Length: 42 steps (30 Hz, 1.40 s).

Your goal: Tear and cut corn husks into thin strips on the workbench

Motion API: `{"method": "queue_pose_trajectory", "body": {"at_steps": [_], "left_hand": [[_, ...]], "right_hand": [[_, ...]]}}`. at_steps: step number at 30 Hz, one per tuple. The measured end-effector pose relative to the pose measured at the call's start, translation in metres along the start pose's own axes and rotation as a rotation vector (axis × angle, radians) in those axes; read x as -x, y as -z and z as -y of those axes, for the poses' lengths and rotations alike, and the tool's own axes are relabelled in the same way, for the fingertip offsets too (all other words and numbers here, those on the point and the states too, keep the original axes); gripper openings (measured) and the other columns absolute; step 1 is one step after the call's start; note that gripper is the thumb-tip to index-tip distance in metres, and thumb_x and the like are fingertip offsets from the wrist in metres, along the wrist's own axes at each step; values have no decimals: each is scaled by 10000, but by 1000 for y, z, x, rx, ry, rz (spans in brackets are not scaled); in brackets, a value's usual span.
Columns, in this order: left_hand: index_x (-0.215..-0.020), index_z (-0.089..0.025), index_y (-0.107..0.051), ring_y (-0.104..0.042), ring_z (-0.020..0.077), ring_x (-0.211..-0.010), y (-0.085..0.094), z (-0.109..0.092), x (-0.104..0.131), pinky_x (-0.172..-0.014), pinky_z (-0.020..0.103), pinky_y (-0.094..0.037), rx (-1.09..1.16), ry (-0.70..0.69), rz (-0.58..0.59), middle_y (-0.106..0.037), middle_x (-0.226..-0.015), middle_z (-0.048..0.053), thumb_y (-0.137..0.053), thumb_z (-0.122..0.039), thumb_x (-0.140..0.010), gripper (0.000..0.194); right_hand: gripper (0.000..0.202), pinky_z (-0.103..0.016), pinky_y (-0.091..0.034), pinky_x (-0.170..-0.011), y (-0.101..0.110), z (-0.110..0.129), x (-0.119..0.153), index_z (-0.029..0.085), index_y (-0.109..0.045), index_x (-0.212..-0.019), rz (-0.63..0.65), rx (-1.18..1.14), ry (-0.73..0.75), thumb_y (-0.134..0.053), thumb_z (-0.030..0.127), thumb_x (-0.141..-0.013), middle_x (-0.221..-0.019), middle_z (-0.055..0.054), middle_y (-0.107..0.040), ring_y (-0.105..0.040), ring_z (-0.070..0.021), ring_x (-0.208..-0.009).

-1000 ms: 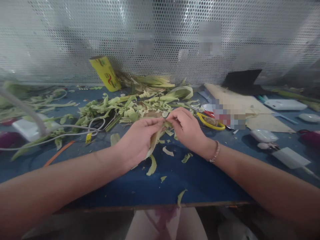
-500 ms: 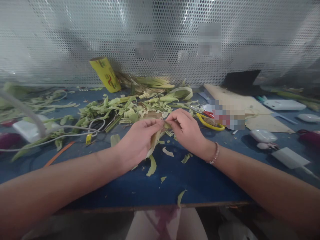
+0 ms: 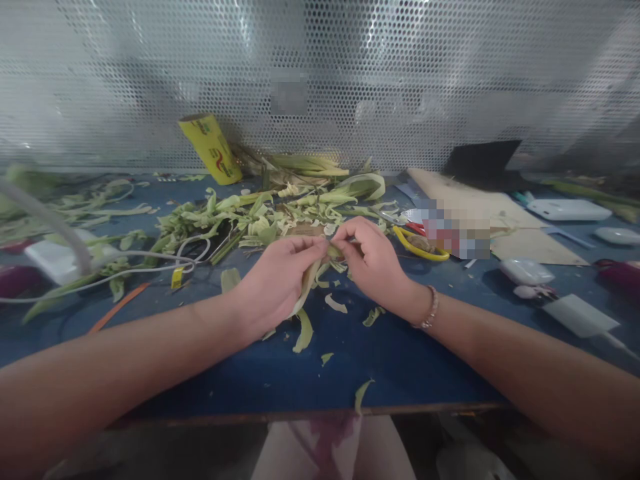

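At the middle of the table, my left hand (image 3: pixel 275 283) pinches a pale green leaf strip (image 3: pixel 309 288) between thumb and fingers; its lower part hangs below the palm. My right hand (image 3: pixel 375 261), wearing a beaded bracelet, has its thumb and fingertips closed on the upper end of the same strip. The fingertips of both hands nearly meet there, and they hide part of the strip. Just beyond them lies a loose pile of green leaves and stalks (image 3: pixel 265 217). Small leaf scraps (image 3: pixel 303 331) are scattered below the hands on the blue table (image 3: pixel 400 373).
A yellow tube (image 3: pixel 213 150) leans near the perforated metal panel (image 3: pixel 330 47). Scissors with a yellow handle (image 3: pixel 423 251) and brown cardboard (image 3: pixel 525 245) lie to the right, near a white charger (image 3: pixel 583 315). Grey cable (image 3: pixel 135 268) and an orange strip (image 3: pixel 120 308) are at left.
Both hands stay nearly in place on the leaf strip; their fingertips shift only slightly. The objects on the table have not moved.
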<state>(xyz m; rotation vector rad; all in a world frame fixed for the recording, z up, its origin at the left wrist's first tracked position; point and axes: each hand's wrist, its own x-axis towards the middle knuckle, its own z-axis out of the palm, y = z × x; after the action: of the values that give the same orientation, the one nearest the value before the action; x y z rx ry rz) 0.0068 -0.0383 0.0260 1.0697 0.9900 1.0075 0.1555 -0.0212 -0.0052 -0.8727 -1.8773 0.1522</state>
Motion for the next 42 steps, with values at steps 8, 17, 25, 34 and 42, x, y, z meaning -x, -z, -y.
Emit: {"method": "queue_pose_trajectory", "body": {"at_steps": [8, 17, 25, 34, 42], "left_hand": [[-645, -125, -591, -464, 87, -593, -2, -4, 2, -563, 227, -385, -35, 18, 3, -530, -653, 26, -599, -224, -765, 156], [-618, -134, -591, -466, 88, -571, 3, 0, -5, -554, 244, -386, -133, -58, 13, -535, -631, 25, -596, -233, -748, 164], [-732, -171, -573, -543, 102, -663, 7, -3, -9, -629, 246, -443, -164, -185, 14, -570, -700, 9, -659, -186, -672, 106], [-750, -168, -630, -594, 141, -719, 13, -1, -13, -682, 288, -484, -423, -342, 33, -645, -778, 34, -679, -275, -656, 150], [-724, -188, -653, -570, 148, -655, 15, -4, -13, -612, 273, -449, -670, -497, -10, -648, -726, 44, -633, -320, -711, 134]], "right_hand": [[126, -286, -364, -666, 1, 1, 0, 202, -459, -740, 20, -52, -18, -443, 143, -850, -755, -7, -515, -465, -145, -721], [113, -287, -369, -679, 0, -3, 0, 202, -460, -751, 39, -87, 4, -438, 144, -846, -762, -10, -511, -467, -144, -728], [103, -278, -382, -658, 1, -2, -2, 202, -454, -749, 49, -174, -73, -427, 142, -828, -762, -11, -508, -469, -132, -713], [94, -269, -378, -643, 0, -2, -2, 193, -467, -746, 77, -254, -179, -441, 145, -823, -722, 5, -482, -458, -116, -681], [77, -269, -378, -638, 1, 0, -3, 188, -465, -745, 80, -233, -206, -447, 157, -813, -728, 3, -484, -458, -117, -685]]}}
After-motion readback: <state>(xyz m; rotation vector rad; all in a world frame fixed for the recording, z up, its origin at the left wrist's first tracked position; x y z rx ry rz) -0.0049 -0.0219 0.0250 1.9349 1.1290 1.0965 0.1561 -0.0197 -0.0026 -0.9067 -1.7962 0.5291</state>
